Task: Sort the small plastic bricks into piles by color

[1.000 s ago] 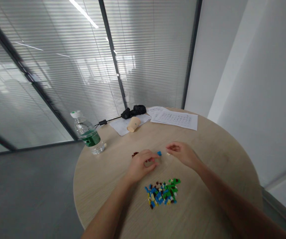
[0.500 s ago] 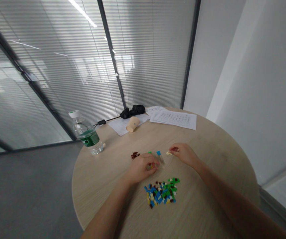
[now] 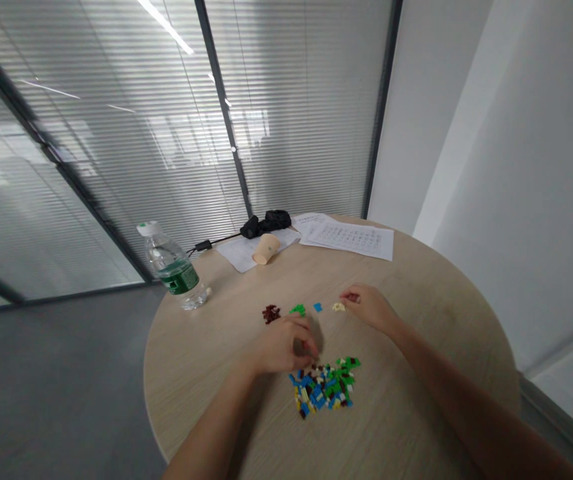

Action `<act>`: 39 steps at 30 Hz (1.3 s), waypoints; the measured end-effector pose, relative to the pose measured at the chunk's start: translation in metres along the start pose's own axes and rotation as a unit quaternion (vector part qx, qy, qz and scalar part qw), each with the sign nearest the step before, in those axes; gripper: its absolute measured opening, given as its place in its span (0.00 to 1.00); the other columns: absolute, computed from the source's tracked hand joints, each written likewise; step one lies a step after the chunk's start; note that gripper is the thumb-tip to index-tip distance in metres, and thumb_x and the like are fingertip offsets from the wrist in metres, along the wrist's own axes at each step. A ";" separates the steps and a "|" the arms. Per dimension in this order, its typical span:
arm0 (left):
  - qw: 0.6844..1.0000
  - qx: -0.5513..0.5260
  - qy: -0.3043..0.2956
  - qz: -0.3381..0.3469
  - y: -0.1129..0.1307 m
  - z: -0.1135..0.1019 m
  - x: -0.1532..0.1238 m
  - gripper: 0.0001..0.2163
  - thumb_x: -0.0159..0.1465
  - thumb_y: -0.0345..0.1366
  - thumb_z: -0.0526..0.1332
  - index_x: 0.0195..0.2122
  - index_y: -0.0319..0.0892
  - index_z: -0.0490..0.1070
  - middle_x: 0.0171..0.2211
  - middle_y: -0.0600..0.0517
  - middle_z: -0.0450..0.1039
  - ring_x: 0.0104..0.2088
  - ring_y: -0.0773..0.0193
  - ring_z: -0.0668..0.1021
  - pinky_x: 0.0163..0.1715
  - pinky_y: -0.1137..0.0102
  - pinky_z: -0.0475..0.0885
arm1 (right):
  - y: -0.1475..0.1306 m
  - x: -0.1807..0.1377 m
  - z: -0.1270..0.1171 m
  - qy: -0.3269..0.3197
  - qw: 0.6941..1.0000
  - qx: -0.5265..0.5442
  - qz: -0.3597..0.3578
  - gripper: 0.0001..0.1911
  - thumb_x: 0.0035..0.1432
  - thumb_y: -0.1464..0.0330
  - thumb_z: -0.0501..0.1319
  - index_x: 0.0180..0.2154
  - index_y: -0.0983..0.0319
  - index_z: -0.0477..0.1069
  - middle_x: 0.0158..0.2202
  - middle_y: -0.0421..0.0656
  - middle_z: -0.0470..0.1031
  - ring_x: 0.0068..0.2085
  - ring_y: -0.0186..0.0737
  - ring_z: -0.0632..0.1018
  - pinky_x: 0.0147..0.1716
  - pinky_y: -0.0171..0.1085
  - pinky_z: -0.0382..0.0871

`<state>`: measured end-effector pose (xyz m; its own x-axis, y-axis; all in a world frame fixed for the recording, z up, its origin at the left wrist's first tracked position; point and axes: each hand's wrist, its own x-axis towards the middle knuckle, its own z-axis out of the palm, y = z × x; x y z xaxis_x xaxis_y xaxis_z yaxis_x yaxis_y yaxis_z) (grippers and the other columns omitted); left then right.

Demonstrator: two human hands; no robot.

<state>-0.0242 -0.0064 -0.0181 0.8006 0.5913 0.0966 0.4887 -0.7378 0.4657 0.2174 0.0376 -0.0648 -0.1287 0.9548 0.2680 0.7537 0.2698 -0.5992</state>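
Bricks (image 3: 321, 390) heaped at lower centre of the frame on the round wooden counter (image 3: 206, 373), left hand (image 3: 284, 348) right at the heap's upper edge, fingers (image 3: 307, 343) pinched downward, can't tell if they hold anything! Right hand (image 3: 369, 308) at centre right, fingers (image 3: 349, 294) curled just beside cream bricks (image 3: 338, 307), grip unclear; blue brick (image 3: 317, 307), green bricks (image 3: 297, 310), brown bricks (image 3: 270, 314) lined up leftward.

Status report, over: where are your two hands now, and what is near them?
Left hand just above brick pile, grip unclear. Right hand beside cream bricks. Blue brick lies near them.
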 end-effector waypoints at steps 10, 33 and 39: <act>1.000 -0.005 -0.028 0.005 -0.001 -0.001 -0.001 0.05 0.50 0.35 0.69 0.28 0.44 0.78 0.29 0.53 0.73 0.35 0.64 0.72 0.40 0.70 0.64 | -0.031 -0.014 -0.008 -0.015 0.995 0.017 -0.095 0.07 0.55 0.71 0.58 0.33 0.63 0.75 0.34 0.45 0.76 0.34 0.37 0.74 0.34 0.34 0.66; 0.928 0.138 0.181 -0.294 -0.052 -0.033 -0.026 0.09 0.59 0.39 0.58 0.29 0.43 0.75 0.31 0.50 0.73 0.37 0.59 0.73 0.35 0.68 0.65 | -0.034 -0.015 -0.010 -0.022 0.992 0.004 -0.125 0.07 0.56 0.71 0.58 0.32 0.62 0.75 0.32 0.44 0.76 0.34 0.37 0.74 0.33 0.33 0.65; 0.913 0.155 0.164 -0.340 -0.049 -0.026 -0.021 0.09 0.59 0.40 0.57 0.30 0.44 0.76 0.33 0.49 0.73 0.39 0.59 0.73 0.34 0.69 0.64 | -0.042 -0.019 -0.008 -0.064 0.981 0.005 -0.181 0.06 0.55 0.72 0.59 0.32 0.62 0.76 0.33 0.44 0.77 0.36 0.38 0.74 0.38 0.35 0.65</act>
<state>-0.0739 0.0258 -0.0196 0.1525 0.9752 0.1604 0.9498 -0.1894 0.2490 0.1934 0.0071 -0.0392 -0.4673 0.8037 0.3684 0.6367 0.5950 -0.4904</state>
